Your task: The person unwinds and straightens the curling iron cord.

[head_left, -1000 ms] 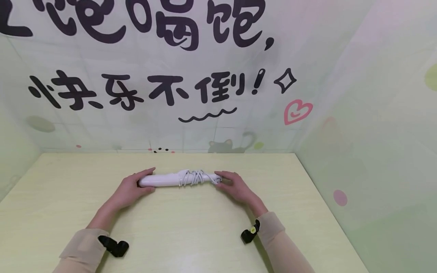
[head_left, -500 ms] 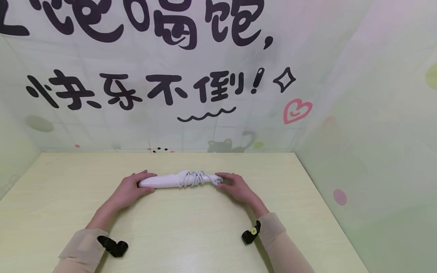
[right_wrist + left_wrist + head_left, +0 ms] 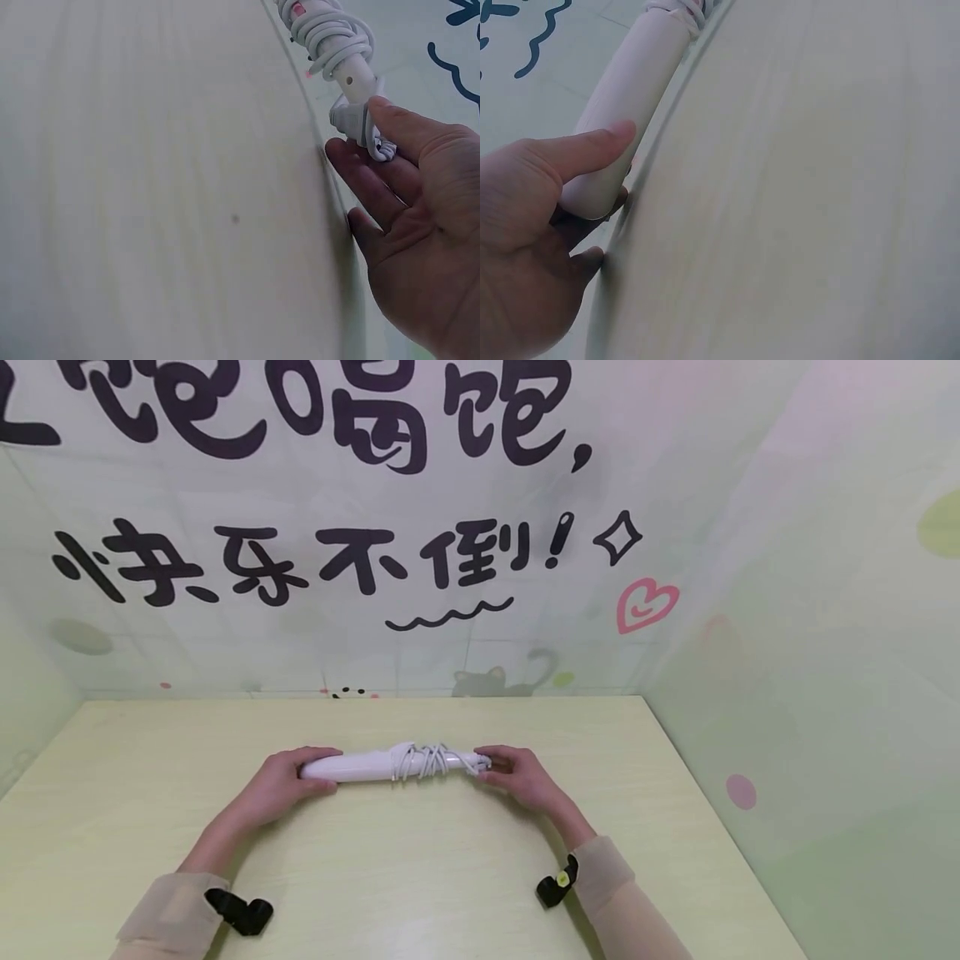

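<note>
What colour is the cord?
The cord is whitish grey, seen best in the right wrist view.

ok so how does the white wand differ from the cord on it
Thickness: the white wand is thick, the cord thin.
Shape: the white wand is straight, while the cord is bent into loops around it.
Placement: the white wand's wide end is bare, while the cord's loops gather round its narrower part.
Both are pale, close to white.
</note>
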Demonstrator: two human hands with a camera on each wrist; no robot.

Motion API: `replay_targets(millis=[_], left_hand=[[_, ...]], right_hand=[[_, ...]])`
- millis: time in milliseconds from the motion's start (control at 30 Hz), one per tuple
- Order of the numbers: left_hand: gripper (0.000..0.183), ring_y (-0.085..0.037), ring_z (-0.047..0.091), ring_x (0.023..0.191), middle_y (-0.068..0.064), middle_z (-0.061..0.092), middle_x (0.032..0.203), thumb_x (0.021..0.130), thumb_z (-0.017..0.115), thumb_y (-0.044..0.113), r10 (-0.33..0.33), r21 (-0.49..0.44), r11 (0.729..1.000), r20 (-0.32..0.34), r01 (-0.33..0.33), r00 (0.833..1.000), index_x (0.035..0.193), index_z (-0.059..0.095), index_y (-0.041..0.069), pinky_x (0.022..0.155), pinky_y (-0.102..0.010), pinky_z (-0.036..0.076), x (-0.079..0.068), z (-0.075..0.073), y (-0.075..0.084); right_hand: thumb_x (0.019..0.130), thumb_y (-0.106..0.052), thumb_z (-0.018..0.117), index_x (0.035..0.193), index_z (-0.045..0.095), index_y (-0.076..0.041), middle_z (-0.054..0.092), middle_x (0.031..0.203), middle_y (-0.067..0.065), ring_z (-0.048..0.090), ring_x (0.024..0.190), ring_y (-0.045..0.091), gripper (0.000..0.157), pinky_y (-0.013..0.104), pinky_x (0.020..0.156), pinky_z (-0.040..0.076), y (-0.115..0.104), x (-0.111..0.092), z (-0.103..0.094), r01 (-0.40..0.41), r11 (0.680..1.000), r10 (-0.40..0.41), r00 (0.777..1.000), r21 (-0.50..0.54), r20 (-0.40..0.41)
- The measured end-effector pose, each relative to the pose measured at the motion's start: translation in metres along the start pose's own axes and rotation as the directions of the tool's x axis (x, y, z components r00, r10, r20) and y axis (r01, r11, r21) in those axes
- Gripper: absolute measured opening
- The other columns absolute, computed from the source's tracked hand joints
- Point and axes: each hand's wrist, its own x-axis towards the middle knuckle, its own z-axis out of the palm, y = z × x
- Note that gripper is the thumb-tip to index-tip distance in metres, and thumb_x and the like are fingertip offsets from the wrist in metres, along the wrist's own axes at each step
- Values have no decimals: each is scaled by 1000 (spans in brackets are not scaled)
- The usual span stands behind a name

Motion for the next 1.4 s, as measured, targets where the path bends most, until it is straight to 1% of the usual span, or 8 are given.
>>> replay_targets(millis=[133,333,600,700,800,933,1033,1400], left_hand=[[47,-30,60,111,-18,67,128,89,82,15,-6,-18,1000,13,6,1000,133,68,5,92,-36,55,-2,-2,6],[47,-27,59,105,-16,67,127,87,83,15,-10,-32,999,33,11,999,131,68,6,87,-28,53,-4,-6,11],[51,-24,60,101,-19,67,127,86,85,14,-16,-147,989,33,21,999,132,67,2,79,-18,55,-5,-9,16],[52,-19,63,100,-19,66,127,85,86,16,-43,-204,978,24,47,999,132,67,3,78,-19,58,-7,-11,16],[56,-18,64,99,-21,63,129,85,87,17,-80,-289,954,32,85,996,135,65,3,78,-22,62,-9,-12,18],[59,-23,64,103,-25,55,132,85,86,15,-97,-398,911,58,112,994,137,61,-1,81,-27,65,-11,-12,19],[59,-24,64,105,-26,53,134,86,85,15,-94,-434,894,68,114,993,137,60,-3,84,-27,65,-12,-12,20],[60,-18,62,103,-22,58,130,86,85,14,-105,-433,895,27,106,994,137,60,-4,83,-24,64,-13,-12,25]], right_hand=[[95,1,71,135,61,7,63,132,28,64,120,40,42,36,98,61,-2,-4,-1,2,1000,-2,1000,15,-11],[95,-1,72,134,63,5,64,131,24,66,118,35,41,32,95,62,-6,-10,-3,-12,1000,12,1000,23,-16],[95,-1,72,133,62,8,68,124,25,72,106,29,40,33,89,65,-15,-21,-7,-15,990,18,1000,138,-26],[96,1,70,133,61,10,68,123,27,72,104,31,40,39,92,65,-20,-25,-9,-12,985,16,1000,172,-21],[96,2,70,134,60,10,68,123,27,73,102,30,40,42,94,64,-25,-28,-10,-19,983,23,1000,185,-18],[95,3,70,134,59,10,67,122,28,73,101,29,41,39,94,64,-31,-31,-12,-10,980,14,1000,198,-18],[95,4,69,134,58,12,67,122,29,74,98,27,41,36,93,64,-33,-31,-14,7,978,-4,1000,208,-14],[103,-6,63,135,59,12,68,123,27,73,94,23,37,37,94,64,-31,-31,-18,-3,969,4,1000,248,-5]])
